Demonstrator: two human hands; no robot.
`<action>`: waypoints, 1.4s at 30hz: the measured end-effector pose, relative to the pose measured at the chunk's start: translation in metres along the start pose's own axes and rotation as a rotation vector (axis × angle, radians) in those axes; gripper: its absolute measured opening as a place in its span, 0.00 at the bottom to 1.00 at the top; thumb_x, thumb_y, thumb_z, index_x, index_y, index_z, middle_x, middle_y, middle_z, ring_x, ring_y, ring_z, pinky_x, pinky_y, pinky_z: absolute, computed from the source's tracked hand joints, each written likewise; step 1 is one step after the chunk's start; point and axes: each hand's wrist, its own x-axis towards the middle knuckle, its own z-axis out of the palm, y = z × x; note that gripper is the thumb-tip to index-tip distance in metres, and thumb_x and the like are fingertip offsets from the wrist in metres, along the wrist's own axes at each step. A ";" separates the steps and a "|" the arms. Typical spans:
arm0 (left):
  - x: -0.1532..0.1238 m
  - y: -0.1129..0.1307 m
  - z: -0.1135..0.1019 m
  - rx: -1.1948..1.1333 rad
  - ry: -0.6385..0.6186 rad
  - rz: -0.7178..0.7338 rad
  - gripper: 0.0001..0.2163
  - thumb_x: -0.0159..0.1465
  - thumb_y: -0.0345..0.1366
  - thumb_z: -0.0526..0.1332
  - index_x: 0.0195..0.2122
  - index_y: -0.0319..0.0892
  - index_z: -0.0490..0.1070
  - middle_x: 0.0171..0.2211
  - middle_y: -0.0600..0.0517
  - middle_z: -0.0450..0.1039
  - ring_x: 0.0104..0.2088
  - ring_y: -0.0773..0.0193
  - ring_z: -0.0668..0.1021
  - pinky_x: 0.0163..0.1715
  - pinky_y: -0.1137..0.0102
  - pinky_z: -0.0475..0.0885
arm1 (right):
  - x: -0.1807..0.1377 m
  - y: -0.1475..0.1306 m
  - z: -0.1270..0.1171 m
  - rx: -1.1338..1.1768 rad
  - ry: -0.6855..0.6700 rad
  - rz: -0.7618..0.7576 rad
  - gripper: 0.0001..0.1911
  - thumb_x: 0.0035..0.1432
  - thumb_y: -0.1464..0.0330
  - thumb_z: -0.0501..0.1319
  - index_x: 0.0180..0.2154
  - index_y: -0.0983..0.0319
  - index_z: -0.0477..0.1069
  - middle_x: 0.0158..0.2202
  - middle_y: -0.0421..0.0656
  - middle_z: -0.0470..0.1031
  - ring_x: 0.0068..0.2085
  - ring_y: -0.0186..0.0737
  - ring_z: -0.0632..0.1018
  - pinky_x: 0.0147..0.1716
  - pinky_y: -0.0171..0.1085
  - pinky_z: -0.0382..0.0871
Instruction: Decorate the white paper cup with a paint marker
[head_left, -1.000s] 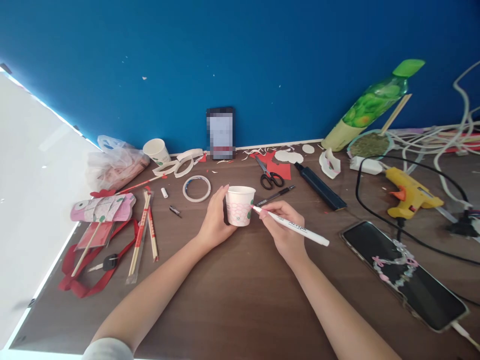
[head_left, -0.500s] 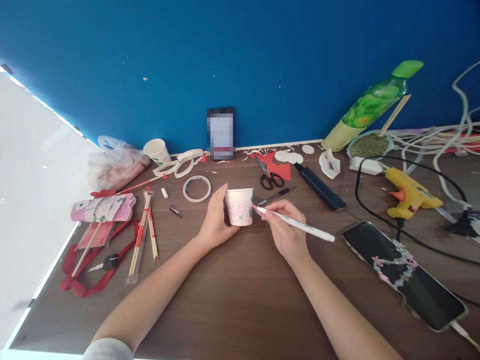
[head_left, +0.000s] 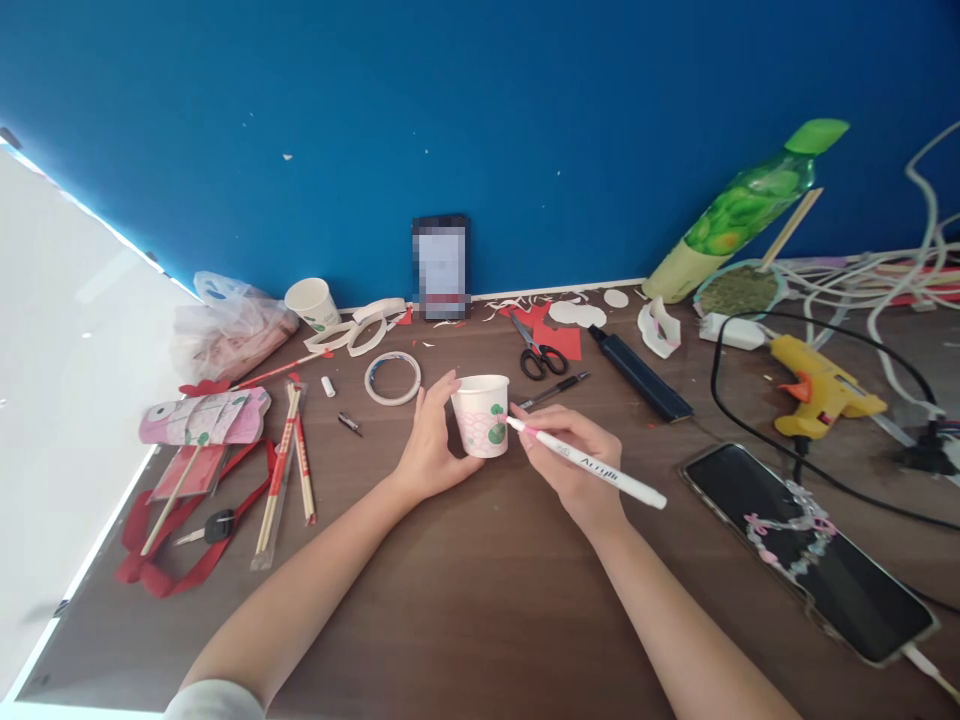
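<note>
paper cup (head_left: 480, 418) | left side behind left hand (head_left: 431, 447) | marker (head_left: 592, 467) tip touching

Left hand (head_left: 431, 447) wraps the cup (head_left: 481, 418) from its left; right hand (head_left: 576, 462), just right of the cup, pinches a pen (head_left: 600, 470).

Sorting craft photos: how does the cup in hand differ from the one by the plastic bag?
The held cup carries pink scale lines; the far cup looks mostly plain. The left hand grips the held cup while a marker touches it; the far cup stands untouched. Both are white, open-side up.
</note>
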 end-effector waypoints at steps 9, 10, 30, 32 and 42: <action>0.000 -0.001 0.001 0.021 0.034 0.067 0.39 0.55 0.38 0.68 0.62 0.45 0.45 0.63 0.34 0.55 0.65 0.43 0.62 0.61 0.44 0.59 | 0.000 -0.004 0.006 -0.085 -0.057 -0.135 0.06 0.52 0.74 0.65 0.29 0.56 0.77 0.28 0.40 0.75 0.31 0.37 0.77 0.51 0.50 0.77; 0.000 -0.001 0.001 0.023 0.037 0.080 0.39 0.55 0.38 0.68 0.62 0.45 0.45 0.63 0.34 0.55 0.65 0.43 0.62 0.61 0.45 0.59 | 0.000 -0.003 0.006 -0.085 -0.059 -0.139 0.06 0.52 0.74 0.65 0.29 0.56 0.77 0.28 0.40 0.75 0.31 0.37 0.77 0.51 0.50 0.77; 0.001 -0.004 0.001 0.006 0.053 0.132 0.39 0.56 0.37 0.68 0.63 0.44 0.46 0.62 0.34 0.56 0.64 0.43 0.62 0.60 0.45 0.61 | 0.001 0.003 0.004 -0.176 0.032 -0.114 0.04 0.54 0.73 0.64 0.30 0.58 0.73 0.30 0.40 0.77 0.33 0.38 0.80 0.34 0.37 0.77; 0.001 -0.004 0.001 0.008 0.055 0.132 0.39 0.55 0.37 0.68 0.63 0.44 0.46 0.61 0.35 0.56 0.64 0.44 0.63 0.60 0.46 0.61 | 0.000 0.003 0.003 -0.178 0.041 -0.089 0.04 0.53 0.73 0.64 0.30 0.58 0.73 0.30 0.41 0.77 0.33 0.37 0.79 0.33 0.36 0.75; -0.001 -0.003 0.001 0.018 0.028 0.044 0.40 0.55 0.39 0.68 0.63 0.44 0.44 0.63 0.34 0.56 0.65 0.43 0.62 0.61 0.45 0.59 | 0.002 0.006 0.001 -0.033 0.065 0.042 0.03 0.50 0.72 0.66 0.27 0.59 0.73 0.27 0.39 0.76 0.30 0.37 0.78 0.34 0.37 0.76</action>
